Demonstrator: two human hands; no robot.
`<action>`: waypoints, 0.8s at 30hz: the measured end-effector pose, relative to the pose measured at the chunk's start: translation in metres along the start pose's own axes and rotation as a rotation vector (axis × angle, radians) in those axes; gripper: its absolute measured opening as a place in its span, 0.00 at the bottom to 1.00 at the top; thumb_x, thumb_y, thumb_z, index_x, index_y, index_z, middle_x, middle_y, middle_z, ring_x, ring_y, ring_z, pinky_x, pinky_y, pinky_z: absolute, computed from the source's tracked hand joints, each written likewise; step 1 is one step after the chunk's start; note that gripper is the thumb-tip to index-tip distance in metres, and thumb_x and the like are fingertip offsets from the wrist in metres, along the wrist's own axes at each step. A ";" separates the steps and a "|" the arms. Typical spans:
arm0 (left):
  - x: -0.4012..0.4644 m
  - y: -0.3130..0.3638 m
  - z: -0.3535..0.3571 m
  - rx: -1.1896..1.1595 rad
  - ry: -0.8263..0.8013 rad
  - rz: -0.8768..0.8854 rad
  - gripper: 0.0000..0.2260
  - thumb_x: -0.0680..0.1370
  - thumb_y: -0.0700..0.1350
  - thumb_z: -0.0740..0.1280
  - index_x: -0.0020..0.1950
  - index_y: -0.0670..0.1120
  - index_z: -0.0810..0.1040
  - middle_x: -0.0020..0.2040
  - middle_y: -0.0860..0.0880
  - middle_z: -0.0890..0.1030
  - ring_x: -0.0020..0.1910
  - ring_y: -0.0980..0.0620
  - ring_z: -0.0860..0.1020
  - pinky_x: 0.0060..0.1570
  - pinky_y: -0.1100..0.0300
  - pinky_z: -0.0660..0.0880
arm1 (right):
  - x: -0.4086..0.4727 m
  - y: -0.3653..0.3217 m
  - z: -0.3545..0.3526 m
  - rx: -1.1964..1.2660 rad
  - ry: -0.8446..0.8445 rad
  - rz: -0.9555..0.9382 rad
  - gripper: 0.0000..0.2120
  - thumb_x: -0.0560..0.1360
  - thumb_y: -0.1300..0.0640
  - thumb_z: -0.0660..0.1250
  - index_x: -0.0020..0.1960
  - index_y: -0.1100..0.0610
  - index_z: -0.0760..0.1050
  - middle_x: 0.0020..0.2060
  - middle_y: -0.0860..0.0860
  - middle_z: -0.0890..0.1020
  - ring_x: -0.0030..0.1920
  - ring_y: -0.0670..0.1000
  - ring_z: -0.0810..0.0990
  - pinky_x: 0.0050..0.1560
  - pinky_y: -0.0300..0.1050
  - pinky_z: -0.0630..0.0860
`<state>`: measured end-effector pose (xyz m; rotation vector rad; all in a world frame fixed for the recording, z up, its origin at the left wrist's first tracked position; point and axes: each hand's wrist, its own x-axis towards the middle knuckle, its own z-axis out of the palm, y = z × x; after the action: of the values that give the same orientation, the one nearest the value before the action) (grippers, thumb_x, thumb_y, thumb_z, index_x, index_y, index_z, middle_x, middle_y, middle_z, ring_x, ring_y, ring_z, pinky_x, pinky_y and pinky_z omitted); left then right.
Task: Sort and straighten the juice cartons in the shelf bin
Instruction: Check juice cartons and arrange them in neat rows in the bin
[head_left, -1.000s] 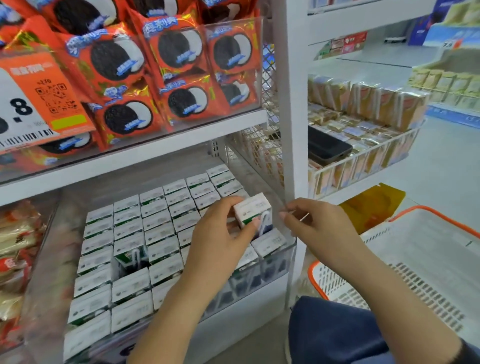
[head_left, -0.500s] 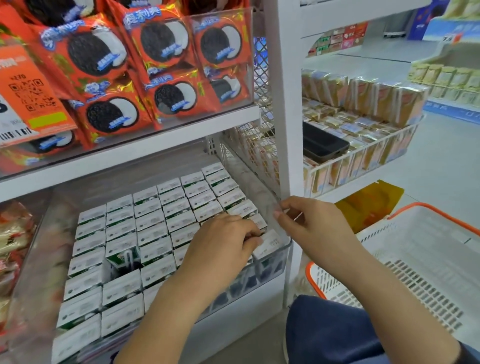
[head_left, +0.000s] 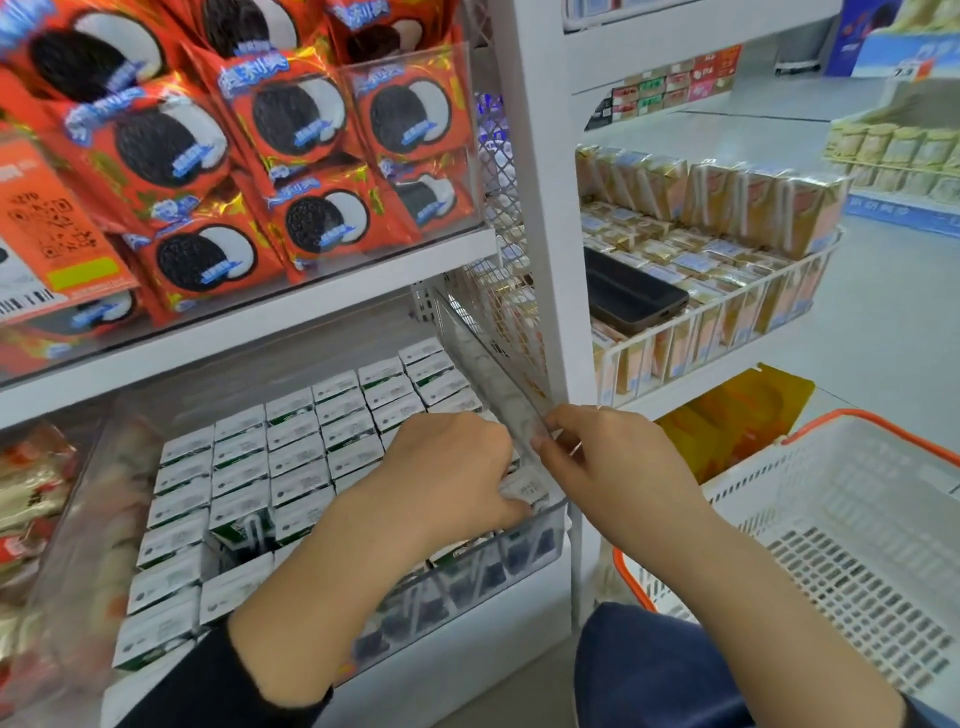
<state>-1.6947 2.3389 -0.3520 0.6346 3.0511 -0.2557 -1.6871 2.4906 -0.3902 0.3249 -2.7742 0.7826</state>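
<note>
left hand (head_left: 447, 475) fingertips: hidden among the juice cartons (head_left: 291, 457), grip not readable
cartons under left hand: covered by hand and forearm
carton print: too blurred to read
right hand (head_left: 618, 467) fingertips: behind the clear bin wall (head_left: 498, 384), contact unclear
snack bags (head_left: 31, 499) at left: smeared, cut off by edge
basket (head_left: 852, 519): cropped at right edge

You have small white-topped juice cartons (head_left: 291, 467) in rows inside the clear plastic shelf bin (head_left: 483, 566); the white-and-orange plastic basket (head_left: 841, 545) stands right of it.

Black sleeve (head_left: 218, 680), dark blue trousers (head_left: 654, 670).
</note>
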 end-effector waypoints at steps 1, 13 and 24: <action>-0.001 0.000 -0.001 -0.013 0.001 -0.001 0.16 0.69 0.62 0.65 0.43 0.51 0.80 0.35 0.53 0.78 0.32 0.52 0.72 0.26 0.61 0.58 | -0.001 0.000 -0.001 -0.013 -0.003 -0.005 0.13 0.79 0.46 0.59 0.53 0.51 0.77 0.46 0.49 0.83 0.42 0.49 0.81 0.43 0.46 0.81; -0.049 -0.045 -0.003 -1.240 0.458 -0.382 0.08 0.75 0.53 0.67 0.42 0.51 0.80 0.38 0.50 0.84 0.37 0.48 0.82 0.37 0.57 0.80 | -0.008 -0.030 -0.003 0.328 0.152 -0.211 0.26 0.72 0.29 0.54 0.64 0.41 0.70 0.51 0.38 0.76 0.50 0.39 0.73 0.45 0.38 0.74; -0.088 -0.052 0.025 -1.843 0.572 -0.458 0.13 0.66 0.57 0.70 0.45 0.51 0.85 0.42 0.45 0.86 0.39 0.48 0.85 0.35 0.62 0.80 | -0.010 -0.076 0.037 0.387 0.095 -0.306 0.30 0.65 0.39 0.70 0.65 0.42 0.68 0.52 0.36 0.71 0.52 0.39 0.74 0.48 0.30 0.72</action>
<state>-1.6353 2.2534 -0.3640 -0.2122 2.1293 2.5389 -1.6635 2.4091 -0.3875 0.7403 -2.3900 1.2097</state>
